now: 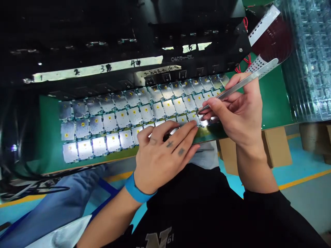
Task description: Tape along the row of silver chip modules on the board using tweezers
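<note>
Three rows of small silvery circuit boards, each with a yellow square part, lie joined together on a green mat. My right hand grips a pair of metal tweezers like a pen. Their tip touches or hovers just over a board in the front row, near its right end; which of the two I cannot tell. My left hand, with a blue band at the wrist, rests on the front row with its fingers stretched out. Its fingertips are close beside the tweezer tip and cover several boards.
Behind the boards stands a black unit with rocker switches and numbered tape. Clear plastic trays are stacked at the right, near red wires and a perforated metal strip. Black cables hang at the left; cardboard boxes stand below.
</note>
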`<state>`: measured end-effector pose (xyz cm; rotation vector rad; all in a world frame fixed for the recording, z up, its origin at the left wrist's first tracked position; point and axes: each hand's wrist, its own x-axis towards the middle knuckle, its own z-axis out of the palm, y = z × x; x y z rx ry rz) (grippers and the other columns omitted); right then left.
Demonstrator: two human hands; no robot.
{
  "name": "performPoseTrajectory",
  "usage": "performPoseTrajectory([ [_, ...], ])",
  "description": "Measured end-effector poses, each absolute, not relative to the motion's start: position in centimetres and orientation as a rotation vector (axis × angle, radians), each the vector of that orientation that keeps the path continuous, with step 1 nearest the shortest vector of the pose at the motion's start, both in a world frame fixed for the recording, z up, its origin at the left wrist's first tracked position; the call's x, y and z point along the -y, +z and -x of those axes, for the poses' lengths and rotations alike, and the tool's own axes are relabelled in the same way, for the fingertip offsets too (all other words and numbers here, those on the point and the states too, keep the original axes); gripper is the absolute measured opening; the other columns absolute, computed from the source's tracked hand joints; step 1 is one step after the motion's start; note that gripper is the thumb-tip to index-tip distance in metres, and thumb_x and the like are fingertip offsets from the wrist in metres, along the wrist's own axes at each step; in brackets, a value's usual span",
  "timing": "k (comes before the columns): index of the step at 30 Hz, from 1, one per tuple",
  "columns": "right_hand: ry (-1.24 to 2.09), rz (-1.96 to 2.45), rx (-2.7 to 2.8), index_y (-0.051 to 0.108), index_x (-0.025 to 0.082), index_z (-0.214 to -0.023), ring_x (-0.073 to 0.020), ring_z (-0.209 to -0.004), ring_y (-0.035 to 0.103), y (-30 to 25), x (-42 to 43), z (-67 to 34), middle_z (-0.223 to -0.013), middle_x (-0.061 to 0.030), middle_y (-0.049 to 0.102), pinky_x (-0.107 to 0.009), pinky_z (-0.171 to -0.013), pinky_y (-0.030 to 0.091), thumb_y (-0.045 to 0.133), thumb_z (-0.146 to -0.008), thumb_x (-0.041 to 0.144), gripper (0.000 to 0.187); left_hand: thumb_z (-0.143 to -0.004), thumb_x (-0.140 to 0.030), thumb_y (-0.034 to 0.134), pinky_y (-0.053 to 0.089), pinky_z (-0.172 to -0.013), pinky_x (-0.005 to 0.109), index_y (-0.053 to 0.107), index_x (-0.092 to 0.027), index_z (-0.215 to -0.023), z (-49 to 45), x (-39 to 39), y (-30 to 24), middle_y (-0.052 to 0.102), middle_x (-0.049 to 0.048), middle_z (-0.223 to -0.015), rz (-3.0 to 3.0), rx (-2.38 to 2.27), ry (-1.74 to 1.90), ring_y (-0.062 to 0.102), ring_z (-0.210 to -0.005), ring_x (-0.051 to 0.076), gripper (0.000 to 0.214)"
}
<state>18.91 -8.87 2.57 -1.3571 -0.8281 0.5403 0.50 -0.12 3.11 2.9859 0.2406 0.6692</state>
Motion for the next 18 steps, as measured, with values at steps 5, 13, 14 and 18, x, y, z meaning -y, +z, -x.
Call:
performPoseTrajectory([
  [5, 0.585, 1.397, 0.773, 0.044, 0.026, -0.099, -0.0122, -0.062, 0.07, 3.4, 9.1, -18.6, -0.074, 0.0087, 0.068, -0.019, -0.055, 0.062, 0.082, -0.084, 0.038, 0.043, -0.095, -0.033, 0.064, 0.038, -0.082, 0.045, 0.065, -0.023, -0.128, -0.7, 0.3, 3.5, 0.071, -0.0027, -0.125, -2.978, -0.237, 0.676, 0.065, -0.104, 0.027, 0.034],
  [13, 0.584, 1.398, 0.794, 0.043, 0.026, -0.098, -0.0123, -0.061, 0.07, 3.7, 8.9, -18.5, -0.072, 0.0091, 0.067, -0.019, -0.055, 0.062, 0.081, -0.084, 0.037, 0.043, -0.095, -0.032, 0.065, 0.039, -0.081, 0.045, 0.064, -0.024, -0.13, -0.7, 0.2, 3.4, 0.072, -0.002, -0.125, -2.959, -0.235, 0.677, 0.066, -0.104, 0.027, 0.036],
  [14, 0.584, 1.398, 0.793, 0.043, 0.026, -0.098, -0.0121, -0.061, 0.07, 3.7, 8.9, -18.5, -0.072, 0.0091, 0.067, -0.018, -0.055, 0.061, 0.082, -0.084, 0.037, 0.043, -0.095, -0.032, 0.065, 0.039, -0.081, 0.045, 0.064, -0.021, -0.129, -0.8, 0.2, 3.4, 0.072, -0.0021, -0.125, -2.964, -0.231, 0.684, 0.066, -0.103, 0.027, 0.035],
  [18, 0.58, 1.397, 0.799, 0.043, 0.026, -0.099, -0.0107, -0.06, 0.069, 3.6, 8.9, -18.5, -0.072, 0.0098, 0.067, -0.017, -0.054, 0.06, 0.082, -0.084, 0.037, 0.043, -0.095, -0.033, 0.065, 0.038, -0.08, 0.045, 0.065, -0.018, -0.127, -0.8, 0.3, 3.4, 0.071, -0.0023, -0.125, -2.973, -0.229, 0.685, 0.065, -0.102, 0.027, 0.035],
])
